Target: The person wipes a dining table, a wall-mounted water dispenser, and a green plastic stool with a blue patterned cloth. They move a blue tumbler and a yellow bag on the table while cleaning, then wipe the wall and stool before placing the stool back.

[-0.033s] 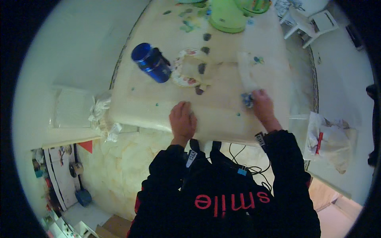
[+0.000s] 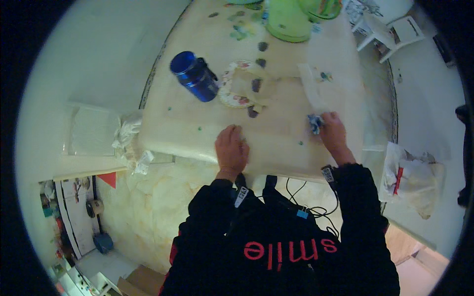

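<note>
My right hand (image 2: 334, 130) is closed on a crumpled blue-and-white cloth (image 2: 314, 123), which bunches out to the left of the fingers against the tabletop. Near the table's front edge rests my left hand (image 2: 232, 148), palm down, fingers loosely bent and apparently with nothing in them. Both touch the cream-coloured table cover (image 2: 276, 148). Ahead of the left hand is a round floral shape (image 2: 229, 93), and I cannot tell whether it is a plate or a print. A blue bottle (image 2: 200, 85) stands to the left of it.
A green pitcher (image 2: 289, 27) stands toward the far end, beyond a row of dark spots (image 2: 256, 85). White chairs (image 2: 407, 32) are at the far right. Plastic bags lie on seats at the left (image 2: 129, 135) and right (image 2: 417, 180). Black cables (image 2: 321, 212) hang below the table's front edge.
The whole view has shifted slightly, so things sit a little further right. My right hand and the cloth have moved slightly; the left hand keeps its place on the table.
</note>
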`<state>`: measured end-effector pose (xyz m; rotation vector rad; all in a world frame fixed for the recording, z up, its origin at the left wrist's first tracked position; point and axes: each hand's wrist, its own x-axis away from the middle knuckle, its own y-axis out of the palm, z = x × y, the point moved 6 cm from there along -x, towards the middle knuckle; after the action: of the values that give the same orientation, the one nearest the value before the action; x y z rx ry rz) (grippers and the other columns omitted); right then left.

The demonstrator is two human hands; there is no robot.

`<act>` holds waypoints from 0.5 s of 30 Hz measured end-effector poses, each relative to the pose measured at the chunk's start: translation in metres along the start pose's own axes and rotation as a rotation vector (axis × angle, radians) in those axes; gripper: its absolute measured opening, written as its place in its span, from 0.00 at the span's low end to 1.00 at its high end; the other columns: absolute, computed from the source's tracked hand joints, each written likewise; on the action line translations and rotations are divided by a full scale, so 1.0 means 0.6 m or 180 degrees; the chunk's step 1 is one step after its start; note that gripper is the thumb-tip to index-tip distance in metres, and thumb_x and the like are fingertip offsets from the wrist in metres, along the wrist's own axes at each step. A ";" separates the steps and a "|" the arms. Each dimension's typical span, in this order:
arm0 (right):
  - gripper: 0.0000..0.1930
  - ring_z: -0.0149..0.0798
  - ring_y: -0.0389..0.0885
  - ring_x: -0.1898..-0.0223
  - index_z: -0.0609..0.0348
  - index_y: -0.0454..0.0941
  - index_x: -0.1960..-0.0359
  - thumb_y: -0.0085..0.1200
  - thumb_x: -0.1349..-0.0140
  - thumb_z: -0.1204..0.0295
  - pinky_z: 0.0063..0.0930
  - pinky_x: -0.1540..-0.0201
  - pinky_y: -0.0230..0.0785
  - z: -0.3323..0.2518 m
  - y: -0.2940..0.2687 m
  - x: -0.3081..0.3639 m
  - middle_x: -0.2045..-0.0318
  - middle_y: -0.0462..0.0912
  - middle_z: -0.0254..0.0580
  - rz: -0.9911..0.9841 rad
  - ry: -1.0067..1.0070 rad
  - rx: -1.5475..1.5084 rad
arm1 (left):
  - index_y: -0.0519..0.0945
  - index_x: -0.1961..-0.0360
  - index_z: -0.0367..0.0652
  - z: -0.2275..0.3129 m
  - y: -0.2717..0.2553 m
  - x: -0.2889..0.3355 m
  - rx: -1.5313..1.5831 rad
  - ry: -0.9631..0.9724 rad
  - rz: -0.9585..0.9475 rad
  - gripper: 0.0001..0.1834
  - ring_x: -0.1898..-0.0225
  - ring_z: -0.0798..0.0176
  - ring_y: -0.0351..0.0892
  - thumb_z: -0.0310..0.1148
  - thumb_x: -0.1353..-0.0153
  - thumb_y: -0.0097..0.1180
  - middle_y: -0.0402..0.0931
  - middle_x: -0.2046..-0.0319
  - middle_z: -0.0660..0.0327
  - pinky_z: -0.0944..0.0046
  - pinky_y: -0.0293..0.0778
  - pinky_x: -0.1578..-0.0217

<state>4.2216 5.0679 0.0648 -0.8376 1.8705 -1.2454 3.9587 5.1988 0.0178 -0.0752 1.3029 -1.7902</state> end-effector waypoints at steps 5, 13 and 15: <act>0.15 0.55 0.76 0.61 0.55 0.73 0.60 0.54 0.51 0.79 0.45 0.61 0.72 -0.014 0.028 0.079 0.60 0.75 0.51 -0.0312 -0.0210 -0.0697 | 0.70 0.47 0.39 -0.012 -0.002 0.003 0.0302 -0.0097 -0.0210 0.26 0.46 0.44 0.65 0.31 0.50 0.54 0.67 0.47 0.49 0.47 0.62 0.46; 0.15 0.55 0.75 0.60 0.57 0.73 0.59 0.57 0.50 0.75 0.45 0.60 0.71 -0.033 0.067 0.120 0.61 0.76 0.51 0.0454 0.0554 0.0061 | 0.69 0.45 0.38 -0.233 -0.164 0.033 0.0034 -0.0259 0.0539 0.26 0.41 0.41 0.61 0.31 0.47 0.56 0.64 0.43 0.46 0.45 0.59 0.43; 0.15 0.55 0.75 0.60 0.56 0.74 0.59 0.57 0.51 0.73 0.46 0.60 0.70 -0.062 0.087 0.106 0.61 0.76 0.50 0.0438 0.0886 0.0179 | 0.67 0.43 0.39 -0.320 -0.218 0.043 -0.0328 -0.0467 0.0477 0.28 0.40 0.42 0.60 0.35 0.46 0.56 0.62 0.42 0.46 0.44 0.57 0.42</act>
<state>4.1506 5.0496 0.0119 -0.5156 2.0616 -1.3760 3.7639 5.3284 0.0243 -0.1590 1.2613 -1.5615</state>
